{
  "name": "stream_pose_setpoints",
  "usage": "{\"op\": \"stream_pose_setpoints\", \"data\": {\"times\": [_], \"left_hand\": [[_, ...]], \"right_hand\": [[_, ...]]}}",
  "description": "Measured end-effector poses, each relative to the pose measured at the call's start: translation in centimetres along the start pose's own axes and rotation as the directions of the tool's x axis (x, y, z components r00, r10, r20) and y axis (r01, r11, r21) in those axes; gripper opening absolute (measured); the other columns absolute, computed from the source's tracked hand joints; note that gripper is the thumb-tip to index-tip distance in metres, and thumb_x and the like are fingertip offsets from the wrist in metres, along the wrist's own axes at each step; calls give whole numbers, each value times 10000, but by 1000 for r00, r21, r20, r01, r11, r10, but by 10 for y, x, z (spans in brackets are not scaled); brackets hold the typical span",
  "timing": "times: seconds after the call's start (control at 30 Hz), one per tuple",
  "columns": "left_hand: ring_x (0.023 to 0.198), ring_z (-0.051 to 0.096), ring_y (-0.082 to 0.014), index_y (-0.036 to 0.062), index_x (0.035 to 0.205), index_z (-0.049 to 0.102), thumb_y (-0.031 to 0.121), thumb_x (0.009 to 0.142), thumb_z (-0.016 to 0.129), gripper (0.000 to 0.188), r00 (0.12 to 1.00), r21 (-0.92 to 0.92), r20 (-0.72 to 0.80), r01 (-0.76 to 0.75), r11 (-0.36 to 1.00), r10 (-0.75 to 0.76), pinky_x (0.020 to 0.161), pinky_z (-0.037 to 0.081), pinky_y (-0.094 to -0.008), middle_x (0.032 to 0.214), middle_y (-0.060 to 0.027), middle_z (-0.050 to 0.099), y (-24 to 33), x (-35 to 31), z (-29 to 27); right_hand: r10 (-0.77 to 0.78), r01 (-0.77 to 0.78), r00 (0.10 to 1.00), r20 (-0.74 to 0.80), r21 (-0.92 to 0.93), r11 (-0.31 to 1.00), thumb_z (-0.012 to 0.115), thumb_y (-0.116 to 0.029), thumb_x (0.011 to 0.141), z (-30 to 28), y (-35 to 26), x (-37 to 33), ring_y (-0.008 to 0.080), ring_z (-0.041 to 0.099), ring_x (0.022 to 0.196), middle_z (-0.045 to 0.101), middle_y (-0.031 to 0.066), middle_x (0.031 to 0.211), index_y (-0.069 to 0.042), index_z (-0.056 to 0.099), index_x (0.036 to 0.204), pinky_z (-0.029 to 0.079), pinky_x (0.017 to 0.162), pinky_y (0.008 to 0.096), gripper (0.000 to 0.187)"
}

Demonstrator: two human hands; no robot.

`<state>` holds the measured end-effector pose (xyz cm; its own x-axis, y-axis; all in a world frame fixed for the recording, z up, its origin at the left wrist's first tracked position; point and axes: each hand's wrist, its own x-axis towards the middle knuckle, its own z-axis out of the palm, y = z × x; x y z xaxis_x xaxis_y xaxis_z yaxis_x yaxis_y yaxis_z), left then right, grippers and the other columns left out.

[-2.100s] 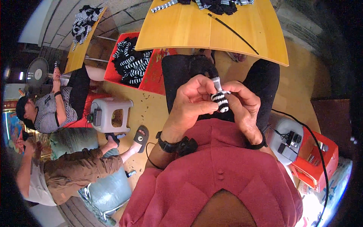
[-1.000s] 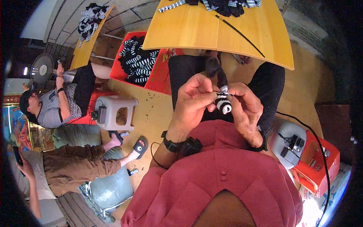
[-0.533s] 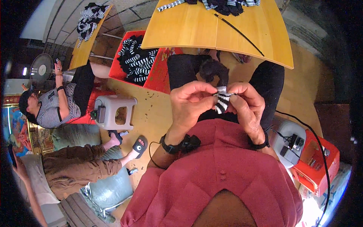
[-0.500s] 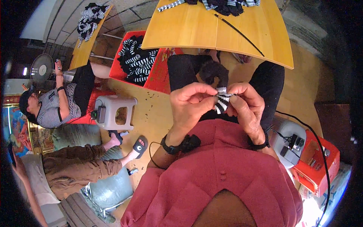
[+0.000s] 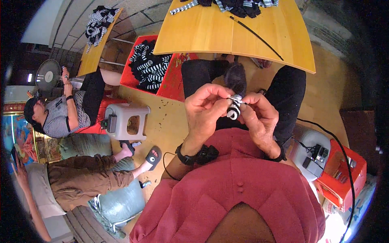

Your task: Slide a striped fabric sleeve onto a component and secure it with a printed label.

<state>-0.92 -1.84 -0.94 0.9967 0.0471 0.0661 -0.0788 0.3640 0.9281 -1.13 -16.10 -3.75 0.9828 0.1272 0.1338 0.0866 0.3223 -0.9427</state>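
Observation:
Above my lap, a black-and-white striped knitted piece [image 5: 233,110], sock-like, is pinched between both hands. My left hand [image 5: 205,106] grips its upper edge with thumb and forefinger. On the other side, my right hand [image 5: 259,115] closes thumb and fingers on the same edge. The striped part is bunched and its lower end curls toward me. A dark, fuzzy length [image 5: 235,79] hangs just beyond my fingertips; whether it belongs to the piece I cannot tell.
Ahead stands a yellow wooden table [image 5: 202,36] with a thin black rod [image 5: 257,38] and a knitted heap [image 5: 243,7]. A red bin [image 5: 166,79] holds several striped pieces. Seated people [image 5: 67,115] are at left, near a grey stool [image 5: 126,121]. A black cable [image 5: 342,152] runs at right.
The striped piece has turned and bunched up, its lower end now curling toward me. My right hand has shifted slightly left and down; both hands keep their pinch.

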Motion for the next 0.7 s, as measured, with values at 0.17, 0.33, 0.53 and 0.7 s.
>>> {"op": "stream_pose_setpoints", "data": {"times": [0.17, 0.33, 0.53, 0.7], "left_hand": [[594, 506, -69, -3, 847, 581, -64, 773, 598, 97, 997, -142, 55, 70, 987, -63, 490, 398, -188, 853, -103, 625, -2, 2, -3], [559, 492, -88, 5, 817, 582, -59, 754, 600, 91, 965, -350, 212, 223, 910, -155, 464, 365, -202, 825, -97, 619, -7, 3, -8], [670, 570, -126, -11, 868, 572, -73, 747, 634, 149, 989, -166, 124, 106, 980, -86, 577, 479, -244, 863, -103, 611, -11, -4, -15], [821, 614, -147, -43, 929, 578, -103, 729, 658, 224, 992, 104, -33, -116, 988, 120, 740, 535, -281, 871, -96, 614, -9, -10, -7]], "right_hand": [[-283, 248, 953, -112, -251, 936, 576, 7, 820, 0, 8, 7, 31, 491, 623, 566, -19, 710, 9, 573, 851, 408, 541, 184, 31], [-85, 81, 991, -99, -50, 995, 572, -17, 839, 1, 3, 4, 33, 500, 666, 577, -23, 753, 4, 584, 869, 419, 572, 186, 38], [101, -96, 993, -57, 77, 992, 551, -56, 873, -2, -4, 7, 27, 506, 684, 586, -19, 796, -1, 578, 942, 422, 598, 170, 92], [-6, 4, 991, -132, -15, 1000, 552, -76, 884, 5, -3, 7, 6, 471, 576, 585, -22, 763, -17, 578, 955, 375, 474, 157, 96]]}}
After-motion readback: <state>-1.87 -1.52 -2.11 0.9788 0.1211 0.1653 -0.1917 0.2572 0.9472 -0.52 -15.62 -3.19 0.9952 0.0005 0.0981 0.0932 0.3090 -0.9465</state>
